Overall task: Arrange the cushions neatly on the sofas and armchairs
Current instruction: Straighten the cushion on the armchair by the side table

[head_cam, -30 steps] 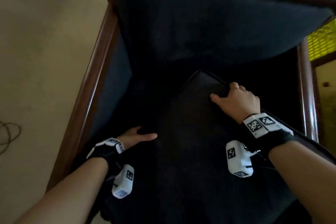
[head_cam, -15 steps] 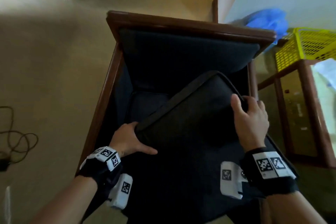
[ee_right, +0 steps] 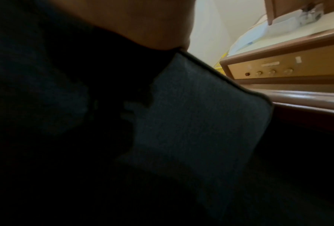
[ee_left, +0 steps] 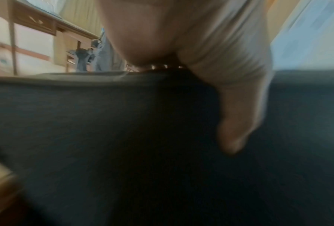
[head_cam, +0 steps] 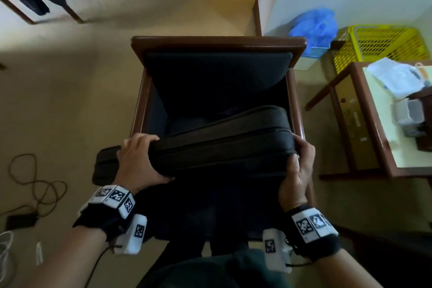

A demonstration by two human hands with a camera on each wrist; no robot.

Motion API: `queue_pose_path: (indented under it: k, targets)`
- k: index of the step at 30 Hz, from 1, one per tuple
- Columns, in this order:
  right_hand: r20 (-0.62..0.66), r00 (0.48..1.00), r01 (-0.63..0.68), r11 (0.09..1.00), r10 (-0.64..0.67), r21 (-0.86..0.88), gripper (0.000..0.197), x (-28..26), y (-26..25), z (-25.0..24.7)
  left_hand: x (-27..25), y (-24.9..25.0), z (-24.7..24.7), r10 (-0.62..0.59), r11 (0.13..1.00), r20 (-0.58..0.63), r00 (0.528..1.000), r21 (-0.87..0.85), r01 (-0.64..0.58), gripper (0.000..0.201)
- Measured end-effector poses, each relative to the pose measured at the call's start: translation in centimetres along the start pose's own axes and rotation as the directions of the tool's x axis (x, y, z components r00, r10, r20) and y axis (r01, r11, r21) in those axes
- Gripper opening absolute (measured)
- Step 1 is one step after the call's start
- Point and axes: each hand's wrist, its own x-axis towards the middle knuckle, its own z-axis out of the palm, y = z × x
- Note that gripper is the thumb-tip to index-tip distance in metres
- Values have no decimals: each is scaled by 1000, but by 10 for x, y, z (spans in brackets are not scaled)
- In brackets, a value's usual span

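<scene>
Head view: a dark seat cushion (head_cam: 222, 145) is held tilted over the armchair (head_cam: 217, 42), in the middle of the frame, its far edge raised and its left end jutting out past the chair's left wooden arm. The left hand (head_cam: 138, 161) clamps the cushion's left end, fingers (head_cam: 140, 139) curled over the top edge and thumb underneath. The right hand (head_cam: 297, 173) wraps the right end the same way, close to the chair's right arm. At the right of the frame stands a wooden table (head_cam: 364, 110) with papers, and above it a yellow basket (head_cam: 378, 47).

Left wrist view: blurred; the thumb (ee_left: 237, 122) lies against dark fabric, with the cushion (ee_left: 123, 137) filling the lower frame.

Right wrist view: mostly dark; the palm sits at the top against the cushion (ee_right: 191, 122), whose piped corner shows at centre right. The fingers themselves are hidden here.

The cushion looks thick, bulky and fairly firm, sagging little, probably light for its size. The fabric seems grippy. Holding both short ends, as now, looks best for squaring it between the arms.
</scene>
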Motion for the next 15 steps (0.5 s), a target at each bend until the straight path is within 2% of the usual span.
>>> queue_pose_path:
  k: [3, 5, 7, 9, 11, 12, 13, 14, 15]
  targets:
    - [-8, 989, -144, 988, 145, 56, 59, 5, 3, -2, -1, 8, 16, 2, 999, -38, 999, -39, -3, 103]
    - [27, 987, -160, 986, 159, 48, 64, 10, -10, -7, -3, 17, 19, -23, 998, -47, 999, -67, 20, 104]
    - [42, 998, -43, 998, 46, -52, 66, 9, -34, -4, -6, 18, 21, -39, 996, -54, 998, -85, 34, 103]
    - [49, 985, 173, 955, -166, -243, 63, 2, -63, 10, -9, 14, 20, -6, 997, -60, 998, -83, 1, 103]
    - [124, 915, 398, 808, -384, -435, 62, -7, -85, 37, -13, 7, 22, 50, 997, -50, 997, -64, -53, 104]
    - [248, 873, 488, 729, -421, -480, 66, -11, -93, 53, -16, 3, 22, 72, 996, -36, 997, -45, -73, 106]
    - [440, 818, 565, 663, -370, -492, 77, -15, -98, 70, -18, -2, 22, 93, 995, -20, 995, -19, -93, 108]
    - [639, 736, 621, 601, -226, -503, 93, -20, -101, 87, -20, -8, 21, 115, 993, -2, 993, 15, -115, 110]
    - [769, 639, 668, 514, -28, -537, 112, -26, -100, 102, -22, -16, 19, 123, 991, 23, 992, 47, -123, 112]
